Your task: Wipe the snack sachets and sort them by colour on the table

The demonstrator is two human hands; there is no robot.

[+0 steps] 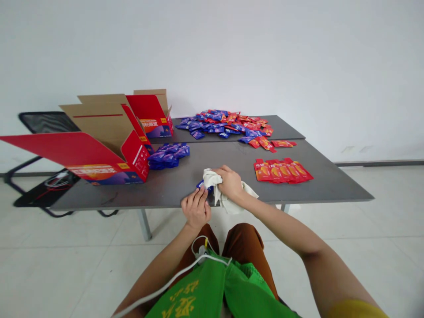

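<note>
At the table's near edge my left hand (196, 207) has its fingertips on a blue sachet (200, 184), pinning it to the tabletop. Much of that sachet is hidden under the fingers and a white cloth (228, 204). My right hand (229, 181) is closed around the bunched cloth, which touches the sachet and hangs over the table edge. Left of my hands lies a stack of blue sachets (168, 154). To the right, several red sachets (281, 171) overlap in a row.
Open red cartons (109, 174) with raised flaps stand on the left of the grey table (218, 154). A mixed heap of red and blue sachets (225, 123) lies at the back. Behind the cartons' left side is a black chair (43, 190). A white cable (165, 285) crosses my lap.
</note>
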